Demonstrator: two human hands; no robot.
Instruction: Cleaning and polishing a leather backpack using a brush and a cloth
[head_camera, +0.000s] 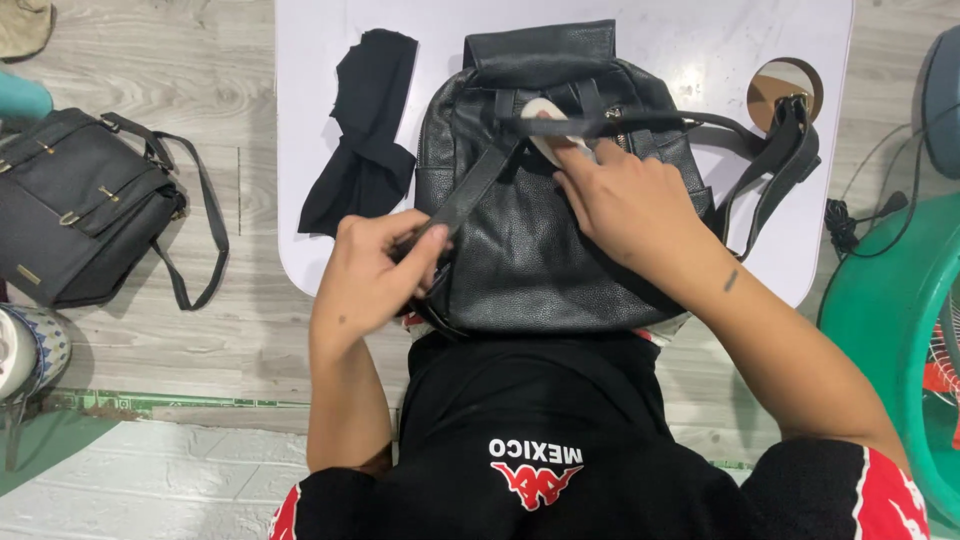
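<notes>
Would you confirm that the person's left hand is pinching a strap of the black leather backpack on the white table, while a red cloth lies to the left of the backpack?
Not quite: the head view shows the cloth is black, not red. The rest holds: the left hand pinches a strap of the black leather backpack on the white table.

My right hand (625, 195) covers most of the pale oval pad (545, 125), so I can't tell its full shape. The black backpack (540, 250) hides its near edge behind my shirt (fingertips tucked too). At far right, a green fan (890, 320) is cut off.
</notes>
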